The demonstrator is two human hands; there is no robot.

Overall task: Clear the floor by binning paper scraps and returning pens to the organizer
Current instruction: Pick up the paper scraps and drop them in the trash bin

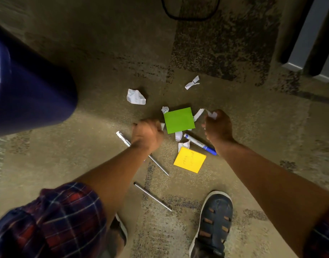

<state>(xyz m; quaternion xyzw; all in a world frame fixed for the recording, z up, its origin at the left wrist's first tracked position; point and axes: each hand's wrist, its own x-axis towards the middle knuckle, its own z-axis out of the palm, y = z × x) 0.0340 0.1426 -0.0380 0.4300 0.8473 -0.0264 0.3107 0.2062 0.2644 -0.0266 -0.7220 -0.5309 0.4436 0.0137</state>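
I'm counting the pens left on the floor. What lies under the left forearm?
A white pen and a thin silver pen run under the left hand; their middle sections are covered.

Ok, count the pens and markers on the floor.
4. A white pen under the left wrist, a thin silver one past that forearm, another silver one nearer the shoe, a blue-capped marker beside the right wrist.

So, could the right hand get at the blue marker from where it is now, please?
Probably yes: the blue marker lies bare on the carpet just beside the right hand, nothing covering it. But that hand already grips a paper scrap, so its fingers aren't free.
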